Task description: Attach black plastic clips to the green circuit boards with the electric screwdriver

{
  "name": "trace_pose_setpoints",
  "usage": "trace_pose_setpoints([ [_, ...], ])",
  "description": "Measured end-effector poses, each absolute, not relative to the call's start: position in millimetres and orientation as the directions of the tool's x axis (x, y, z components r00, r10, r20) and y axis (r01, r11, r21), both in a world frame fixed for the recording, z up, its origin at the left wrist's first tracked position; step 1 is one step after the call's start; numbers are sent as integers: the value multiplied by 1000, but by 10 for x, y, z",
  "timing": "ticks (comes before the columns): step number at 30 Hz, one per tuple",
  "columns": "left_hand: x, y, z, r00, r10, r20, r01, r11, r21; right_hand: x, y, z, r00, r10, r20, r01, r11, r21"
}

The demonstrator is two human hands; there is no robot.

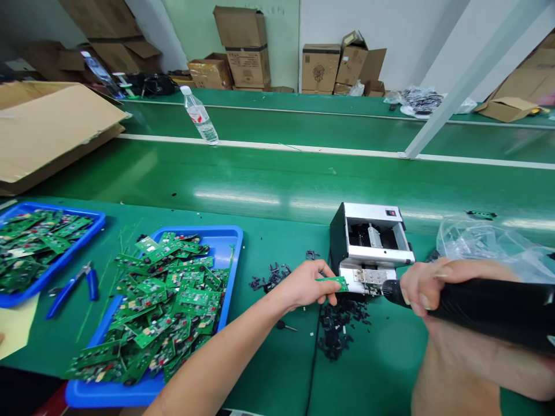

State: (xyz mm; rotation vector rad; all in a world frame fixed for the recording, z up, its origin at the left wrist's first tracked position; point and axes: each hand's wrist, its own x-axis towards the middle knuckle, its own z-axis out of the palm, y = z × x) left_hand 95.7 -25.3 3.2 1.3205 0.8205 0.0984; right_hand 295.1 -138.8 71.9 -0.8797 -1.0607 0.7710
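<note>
My left hand pinches a small green circuit board between thumb and fingers. The board lies close against the front of a silver and black screw feeder. Coming from the right, my right hand is wrapped round a black electric screwdriver. Its nose points left at the feeder's front plate, and I cannot tell whether the tip touches. Small black plastic parts lie in a heap below the feeder, with more black clips beyond my left wrist.
A blue tray heaped with circuit boards stands left of my forearm; another blue tray is farther left. Blue-handled cutters lie between them. A plastic bag lies behind the screwdriver. A water bottle stands at the back.
</note>
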Motion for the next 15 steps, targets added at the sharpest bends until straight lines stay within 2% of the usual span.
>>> trace_pose_setpoints([
  [4,957,-251,39,725,499,-475,384,280,880,3014,-1335,609,235,857,459,-13,475,-880],
  [15,969,-252,117,706,489,-513,416,301,858,3023,-1355,485,228,876,426,-139,462,-876],
])
